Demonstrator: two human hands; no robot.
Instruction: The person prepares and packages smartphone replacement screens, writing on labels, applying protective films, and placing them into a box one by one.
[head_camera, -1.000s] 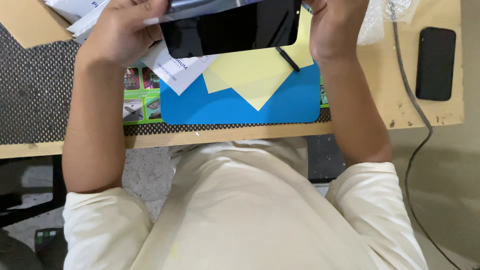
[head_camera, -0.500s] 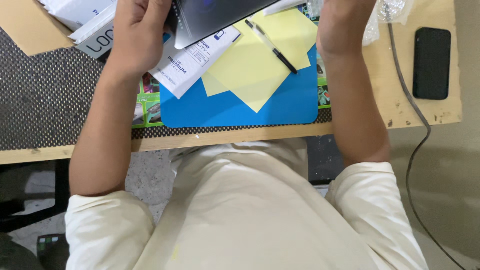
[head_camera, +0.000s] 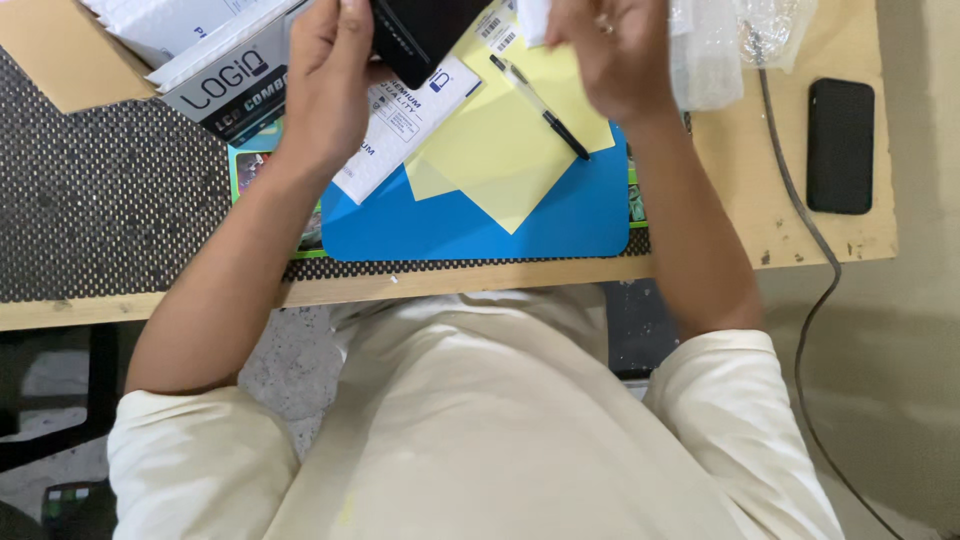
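Left hand (head_camera: 325, 85) is clamped around the edge of a flat black panel (head_camera: 425, 30) held up above the blue mat (head_camera: 470, 215), mostly cut off by the top of the frame, so I can't see how big it really is. Right hand (head_camera: 610, 55) is curled, pinching something small and white right at the top edge, just right of the panel; can't tell what it is. On the mat there's a pair of yellow sheets (head_camera: 500, 150) with a black pen (head_camera: 540, 105) lying diagonally across them, and a white leaflet (head_camera: 400, 120) poking out on the mat's left side under the left hand. Left of the mat sits an open box (head_camera: 215, 75), right of it some bubble wrap (head_camera: 705, 50), a grey cable (head_camera: 800, 220), and further right a black phone (head_camera: 840, 145) near the table (head_camera: 760, 240) edge. Handling-wise, my guess is the panel is thin, stiff, pretty light, and glassy-slick on the face, so likely fragile if it flexes or drops. I'd grip it by the long edges with both hands, fingers off the face, and keep it over the mat rather than the bare wood.
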